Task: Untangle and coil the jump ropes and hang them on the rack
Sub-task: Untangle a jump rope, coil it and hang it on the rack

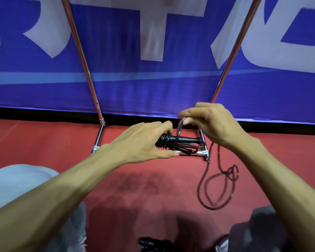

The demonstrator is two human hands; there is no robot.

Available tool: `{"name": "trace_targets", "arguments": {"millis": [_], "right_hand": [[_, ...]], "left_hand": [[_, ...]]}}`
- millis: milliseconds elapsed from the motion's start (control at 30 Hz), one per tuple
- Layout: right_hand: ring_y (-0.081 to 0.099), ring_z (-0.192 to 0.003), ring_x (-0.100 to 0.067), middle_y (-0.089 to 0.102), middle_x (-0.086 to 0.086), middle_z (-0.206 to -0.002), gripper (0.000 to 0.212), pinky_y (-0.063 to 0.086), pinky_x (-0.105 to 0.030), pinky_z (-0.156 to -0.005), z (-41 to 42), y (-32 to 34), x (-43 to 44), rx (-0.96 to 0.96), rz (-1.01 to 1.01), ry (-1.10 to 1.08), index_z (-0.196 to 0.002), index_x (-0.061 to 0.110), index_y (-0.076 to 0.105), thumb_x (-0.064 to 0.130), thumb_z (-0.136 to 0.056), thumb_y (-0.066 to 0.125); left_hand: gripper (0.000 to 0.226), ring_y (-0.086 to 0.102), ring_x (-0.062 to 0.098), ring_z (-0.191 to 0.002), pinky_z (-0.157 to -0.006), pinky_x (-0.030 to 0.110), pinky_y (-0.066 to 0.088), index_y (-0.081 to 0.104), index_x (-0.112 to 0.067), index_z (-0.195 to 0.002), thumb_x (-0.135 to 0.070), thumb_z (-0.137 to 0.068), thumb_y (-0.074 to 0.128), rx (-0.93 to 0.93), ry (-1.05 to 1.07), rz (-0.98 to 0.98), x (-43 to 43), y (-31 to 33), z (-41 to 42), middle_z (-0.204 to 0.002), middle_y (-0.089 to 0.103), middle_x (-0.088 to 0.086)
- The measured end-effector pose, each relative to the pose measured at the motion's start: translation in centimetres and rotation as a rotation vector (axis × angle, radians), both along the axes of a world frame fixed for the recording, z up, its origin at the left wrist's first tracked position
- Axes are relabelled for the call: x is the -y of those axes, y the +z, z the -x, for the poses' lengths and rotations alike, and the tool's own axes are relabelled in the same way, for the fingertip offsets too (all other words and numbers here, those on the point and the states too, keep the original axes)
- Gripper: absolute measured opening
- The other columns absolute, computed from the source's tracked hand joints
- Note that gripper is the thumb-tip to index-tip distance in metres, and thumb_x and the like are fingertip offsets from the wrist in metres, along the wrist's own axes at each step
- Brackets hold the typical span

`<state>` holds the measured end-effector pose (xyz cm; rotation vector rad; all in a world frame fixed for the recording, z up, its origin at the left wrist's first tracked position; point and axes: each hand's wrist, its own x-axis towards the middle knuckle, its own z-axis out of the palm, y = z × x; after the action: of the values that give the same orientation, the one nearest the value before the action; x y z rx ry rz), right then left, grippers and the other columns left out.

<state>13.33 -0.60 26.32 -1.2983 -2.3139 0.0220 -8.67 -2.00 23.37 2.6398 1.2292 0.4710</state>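
Note:
My left hand (145, 142) grips the black handles of a jump rope (182, 140), held level in front of the rack's foot. My right hand (207, 122) pinches a loop of that rope's cord (180, 127) just above the handles, where the cord wraps around them. The rest of the dark cord (216, 188) trails down from my right hand and lies in loose tangled loops on the red floor at the right. The metal rack (84, 57) rises in two slanted poles; its top is out of view.
The rack's base bar (201, 152) lies on the red floor (135, 188) right behind the handles. A blue banner (135, 79) with white letters stands behind the rack. Another black rope handle (153, 243) lies at the bottom edge between my knees.

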Motion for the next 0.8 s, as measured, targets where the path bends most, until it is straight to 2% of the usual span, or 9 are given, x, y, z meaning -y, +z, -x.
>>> {"name": "trace_targets", "arguments": {"millis": [67,167,267,333,433,500,567,733,800], "right_hand": [[0.065,-0.082,-0.018,0.071,0.007,-0.088,0.032,0.051,-0.037,-0.075,-0.7,-0.2,-0.3,-0.075,0.194,0.074,-0.099,0.033,0.07,0.055,-0.088,0.051],[0.065,-0.081,-0.009,0.072,0.014,-0.087,0.024,0.047,-0.016,-0.073,-0.9,-0.7,-0.3,-0.188,0.36,0.101,-0.094,0.032,0.072,0.044,-0.087,0.052],[0.067,-0.084,-0.018,0.071,0.006,-0.09,0.016,0.053,-0.033,-0.077,-0.5,-1.6,-0.5,-0.184,0.418,0.095,-0.098,0.037,0.067,0.028,-0.097,0.054],[0.065,-0.071,-0.028,0.069,-0.001,-0.08,0.024,0.054,-0.043,-0.064,-0.2,-1.8,-0.4,-0.181,0.427,0.083,-0.095,0.032,0.065,0.015,-0.094,0.048],[0.058,-0.046,-0.02,0.059,0.0,-0.057,0.038,0.048,-0.033,-0.047,0.9,-1.7,0.1,-0.266,0.49,0.056,-0.068,0.034,0.06,0.021,-0.098,0.041],[0.06,-0.043,-0.023,0.057,-0.004,-0.057,0.038,0.048,-0.029,-0.044,1.5,-1.7,0.4,-0.34,0.583,0.055,-0.073,0.044,0.059,0.029,-0.1,0.038],[0.062,-0.045,-0.029,0.057,-0.006,-0.057,0.029,0.048,-0.029,-0.044,1.7,-1.8,0.4,-0.359,0.641,0.05,-0.082,0.038,0.058,0.039,-0.101,0.036],[0.056,-0.044,-0.022,0.05,-0.007,-0.052,0.033,0.058,-0.046,-0.051,1.9,-2.3,0.8,-0.234,0.771,0.012,-0.088,0.01,0.058,0.039,-0.099,0.045],[0.054,-0.04,-0.021,0.05,-0.003,-0.048,0.03,0.055,-0.041,-0.046,2.2,-2.3,1.1,-0.221,0.807,0.014,-0.089,0.007,0.05,0.034,-0.099,0.046]], "left_hand": [[0.037,0.052,0.011,-0.076,-0.067,0.03,0.043,0.043,-0.036,-0.097,-0.066,-0.08,0.057,0.05,-0.039,0.056,0.4,0.1,0.0,-0.084,0.054,-0.012],[0.025,0.051,0.01,-0.075,-0.068,0.032,0.044,0.042,-0.039,-0.094,-0.059,-0.086,0.056,0.152,-0.052,0.147,0.6,0.4,0.0,-0.079,0.052,-0.015],[0.018,0.048,0.01,-0.067,-0.063,0.032,0.04,0.049,-0.032,-0.094,-0.046,-0.089,0.06,0.292,-0.036,0.2,0.4,0.6,0.0,-0.072,0.051,-0.013],[0.017,0.044,0.011,-0.063,-0.061,0.033,0.038,0.052,-0.031,-0.094,-0.045,-0.089,0.06,0.364,0.002,0.231,0.4,0.6,0.0,-0.068,0.049,-0.012],[0.017,0.045,0.016,-0.06,-0.062,0.036,0.039,0.053,-0.036,-0.104,-0.042,-0.09,0.061,0.465,0.074,0.268,0.3,1.0,0.0,-0.068,0.055,-0.005],[0.04,0.053,0.026,-0.07,-0.07,0.04,0.044,0.043,-0.054,-0.125,-0.038,-0.092,0.06,0.512,0.098,0.31,0.3,1.3,0.2,-0.079,0.065,0.004],[0.054,0.056,0.028,-0.078,-0.077,0.038,0.046,0.034,-0.065,-0.133,-0.038,-0.093,0.059,0.531,0.105,0.314,0.4,1.6,0.3,-0.082,0.066,-0.003],[0.026,0.058,0.023,-0.082,-0.079,0.03,0.045,0.056,-0.043,-0.117,-0.038,-0.092,0.061,0.59,0.218,0.276,-0.5,1.7,0.9,-0.082,0.062,-0.009],[0.026,0.059,0.025,-0.085,-0.077,0.025,0.044,0.055,-0.043,-0.117,-0.039,-0.092,0.062,0.588,0.246,0.288,-0.9,1.5,1.2,-0.085,0.066,-0.006]]}}
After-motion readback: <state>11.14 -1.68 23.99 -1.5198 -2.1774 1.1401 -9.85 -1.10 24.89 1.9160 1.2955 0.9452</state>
